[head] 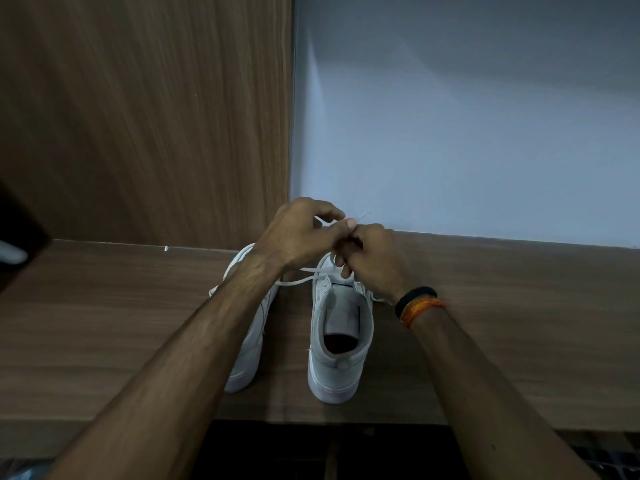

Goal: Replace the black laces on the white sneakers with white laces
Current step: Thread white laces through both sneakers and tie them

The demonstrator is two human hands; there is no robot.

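reaching in from the near edge, two bare forearms over a wooden tabletop, black and orange bands on the right wrist; standing side by side on the wood, heels toward the camera, right sneaker fully seen, left sneaker half hidden under the left forearm; meeting above the right sneaker's tongue, left hand and right hand, fingers of both curled and pinching a white lace, one strand trailing leftward across the gap between the shoes; beyond, a wood panel and a pale wall
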